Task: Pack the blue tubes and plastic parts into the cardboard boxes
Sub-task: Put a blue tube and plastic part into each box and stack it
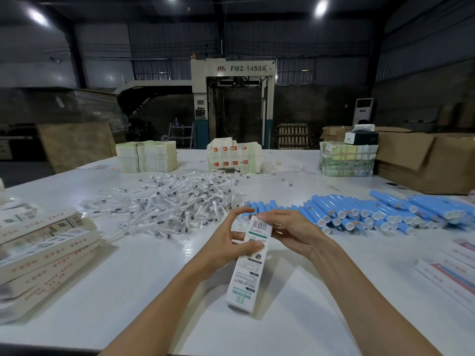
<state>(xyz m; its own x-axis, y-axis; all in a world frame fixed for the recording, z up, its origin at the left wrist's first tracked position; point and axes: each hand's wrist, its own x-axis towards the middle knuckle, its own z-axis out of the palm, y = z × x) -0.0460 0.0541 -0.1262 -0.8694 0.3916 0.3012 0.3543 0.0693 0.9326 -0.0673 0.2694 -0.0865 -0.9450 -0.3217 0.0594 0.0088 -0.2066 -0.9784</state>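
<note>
I hold a long white printed cardboard box (248, 268) upright-tilted above the table's middle. My left hand (227, 240) grips its upper part from the left, thumb across the front. My right hand (288, 231) pinches the top end by the barcode flap. Behind my hands lies a heap of clear-bagged plastic parts (177, 201). A row of blue tubes (372, 213) with white caps stretches to the right. Whether the box holds anything is hidden.
Filled boxes (43, 250) are stacked at the left edge. Flat box blanks (452, 273) lie at the right. Bundles of folded cartons (146, 156) (234, 155) (347, 159) and a big brown carton (424, 160) stand along the white table's (144, 278) far side.
</note>
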